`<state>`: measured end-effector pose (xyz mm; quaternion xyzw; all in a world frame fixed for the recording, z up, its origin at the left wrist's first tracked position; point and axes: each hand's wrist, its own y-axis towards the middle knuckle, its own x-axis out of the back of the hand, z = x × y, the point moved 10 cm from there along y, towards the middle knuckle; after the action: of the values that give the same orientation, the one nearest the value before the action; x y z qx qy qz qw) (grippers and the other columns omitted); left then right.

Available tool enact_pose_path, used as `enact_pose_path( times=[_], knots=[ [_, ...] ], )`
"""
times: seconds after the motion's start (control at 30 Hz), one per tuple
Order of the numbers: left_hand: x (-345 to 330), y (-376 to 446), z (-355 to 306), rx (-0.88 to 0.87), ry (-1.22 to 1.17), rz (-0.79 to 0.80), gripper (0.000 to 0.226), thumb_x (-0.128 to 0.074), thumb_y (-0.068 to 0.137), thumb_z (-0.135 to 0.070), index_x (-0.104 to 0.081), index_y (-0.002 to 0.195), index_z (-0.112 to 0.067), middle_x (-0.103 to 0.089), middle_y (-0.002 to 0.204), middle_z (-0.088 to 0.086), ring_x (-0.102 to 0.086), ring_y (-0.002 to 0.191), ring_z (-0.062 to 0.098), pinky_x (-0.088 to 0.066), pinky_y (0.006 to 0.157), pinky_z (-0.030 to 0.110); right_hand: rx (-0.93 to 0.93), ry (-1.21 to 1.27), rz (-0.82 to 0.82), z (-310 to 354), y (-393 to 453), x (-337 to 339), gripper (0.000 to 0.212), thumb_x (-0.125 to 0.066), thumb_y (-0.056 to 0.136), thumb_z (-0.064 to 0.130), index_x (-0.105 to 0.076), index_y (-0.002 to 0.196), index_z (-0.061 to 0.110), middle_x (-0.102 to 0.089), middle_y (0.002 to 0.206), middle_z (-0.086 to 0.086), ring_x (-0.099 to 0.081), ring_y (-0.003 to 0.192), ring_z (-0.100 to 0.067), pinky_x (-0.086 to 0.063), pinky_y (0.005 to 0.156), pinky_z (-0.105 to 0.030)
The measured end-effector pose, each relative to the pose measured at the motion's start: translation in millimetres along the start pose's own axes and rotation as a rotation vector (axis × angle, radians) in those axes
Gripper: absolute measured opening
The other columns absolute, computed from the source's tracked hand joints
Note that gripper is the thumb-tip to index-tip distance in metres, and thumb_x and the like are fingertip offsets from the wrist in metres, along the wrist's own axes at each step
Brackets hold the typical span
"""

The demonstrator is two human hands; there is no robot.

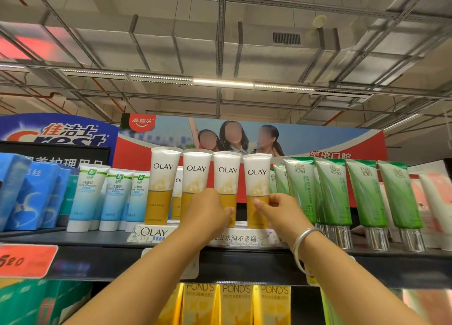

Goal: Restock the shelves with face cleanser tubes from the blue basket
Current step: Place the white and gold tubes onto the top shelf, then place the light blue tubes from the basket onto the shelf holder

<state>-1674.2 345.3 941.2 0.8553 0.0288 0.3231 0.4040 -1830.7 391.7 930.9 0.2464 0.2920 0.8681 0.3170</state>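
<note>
Several white and gold Olay cleanser tubes (162, 185) stand upright in a white Olay display tray (151, 231) on the top shelf (102, 258). My left hand (208, 212) grips the lower part of the third tube (227, 175); the second tube stands behind that hand. My right hand (276, 209), with a silver bangle on its wrist, holds the lower part of the fourth tube (256, 175), thumb on its front. The blue basket is out of view.
Light blue cleanser tubes (86, 197) and blue boxes (29, 192) stand left of the tray. Green tubes (362, 195) with silver caps stand to its right, pink ones beyond. Yellow Pond's boxes (234, 302) fill the shelf below. A red price tag (27, 260) hangs at left.
</note>
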Motion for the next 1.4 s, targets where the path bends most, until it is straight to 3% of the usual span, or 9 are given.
enact_pose_path(
  times=[0.1,0.17,0.27,0.33,0.43,0.63,0.9,1.23,1.4],
  knots=[
    [28.4,-7.2,-7.7,-0.068,-0.078,-0.137,0.036,-0.059,0.088,-0.032,-0.054,0.118,-0.012,-0.061,0.106,0.004,-0.057,0.097,0.022,-0.046,0.077,0.03,0.045,-0.009,-0.026,15.9,-6.3,14.7,0.041,-0.058,0.09,0.026,-0.053,0.123,0.003,-0.057,0.11,-0.009,-0.055,0.109,-0.023,-0.045,0.098,-0.045],
    [44.6,-17.4,-9.5,-0.114,-0.201,-0.203,0.037,-0.06,0.087,-0.031,-0.055,0.121,-0.016,-0.063,0.107,0.001,-0.06,0.098,0.02,-0.049,0.082,0.032,0.088,0.014,-0.052,26.7,-15.5,21.0,0.046,-0.057,0.09,0.028,-0.047,0.13,0.007,-0.055,0.121,-0.007,-0.053,0.115,-0.024,-0.045,0.1,-0.045],
    [53.5,-36.3,-6.5,-0.152,-0.493,-0.183,0.01,-0.061,0.087,-0.027,-0.061,0.096,-0.023,-0.067,0.09,-0.003,-0.068,0.082,0.018,-0.055,0.081,0.041,0.129,0.055,-0.066,36.6,-35.5,22.5,0.022,-0.055,0.091,0.026,-0.055,0.11,0.017,-0.06,0.112,-0.003,-0.06,0.103,-0.02,-0.05,0.093,-0.042],
    [50.6,-52.1,-5.1,-0.156,-0.666,-0.128,0.006,-0.061,0.088,-0.024,-0.061,0.084,-0.028,-0.068,0.082,-0.005,-0.07,0.068,0.011,-0.058,0.07,0.036,0.122,0.117,-0.068,37.5,-51.2,24.8,0.003,-0.053,0.092,0.022,-0.056,0.093,0.021,-0.062,0.1,-0.002,-0.064,0.084,-0.015,-0.055,0.079,-0.036],
    [32.0,-76.2,1.6,-0.1,-0.886,0.0,0.009,-0.06,0.088,-0.02,-0.063,0.081,-0.026,-0.07,0.075,-0.003,-0.068,0.057,0.007,-0.055,0.055,0.024,0.068,0.198,-0.055,29.2,-77.4,25.5,0.01,-0.051,0.093,0.021,-0.058,0.086,0.021,-0.063,0.082,0.0,-0.062,0.066,-0.011,-0.051,0.063,-0.025],
    [-18.4,-124.2,37.5,0.031,-1.044,0.222,0.009,-0.061,0.088,-0.02,-0.067,0.081,-0.02,-0.071,0.065,-0.004,-0.066,0.056,0.009,-0.055,0.059,0.023,-0.11,0.262,-0.085,-12.5,-138.0,12.3,0.015,-0.053,0.091,0.016,-0.059,0.077,0.016,-0.061,0.063,0.004,-0.057,0.047,-0.004,-0.047,0.051,-0.016],
    [-128.9,-240.3,74.4,0.304,-1.185,0.569,0.014,-0.058,0.089,-0.015,-0.066,0.077,-0.015,-0.068,0.058,-0.004,-0.061,0.047,0.005,-0.047,0.044,0.013,-0.503,0.235,-0.225,-120.6,-278.8,28.8,0.018,-0.053,0.092,0.013,-0.056,0.074,0.014,-0.06,0.062,0.0,-0.056,0.043,-0.003,-0.046,0.047,-0.015],
    [-258.1,-426.8,22.1,0.484,-1.125,1.127,0.015,-0.052,0.093,-0.011,-0.064,0.085,-0.01,-0.065,0.062,0.0,-0.057,0.046,0.007,-0.045,0.042,0.014,-0.877,0.16,-0.564,-213.5,-480.0,132.6,0.014,-0.05,0.093,0.011,-0.057,0.081,0.009,-0.058,0.066,-0.004,-0.052,0.038,-0.002,-0.041,0.04,-0.013],
    [-309.6,-516.9,-18.6,0.602,-1.051,1.3,0.02,-0.048,0.094,-0.009,-0.062,0.08,-0.01,-0.061,0.065,0.005,-0.055,0.039,0.004,-0.043,0.041,0.013,-1.033,0.199,-0.727,-243.3,-575.9,195.3,0.017,-0.051,0.093,0.012,-0.055,0.076,0.012,-0.058,0.065,-0.003,-0.055,0.045,-0.007,-0.039,0.053,-0.022]
  ],
)
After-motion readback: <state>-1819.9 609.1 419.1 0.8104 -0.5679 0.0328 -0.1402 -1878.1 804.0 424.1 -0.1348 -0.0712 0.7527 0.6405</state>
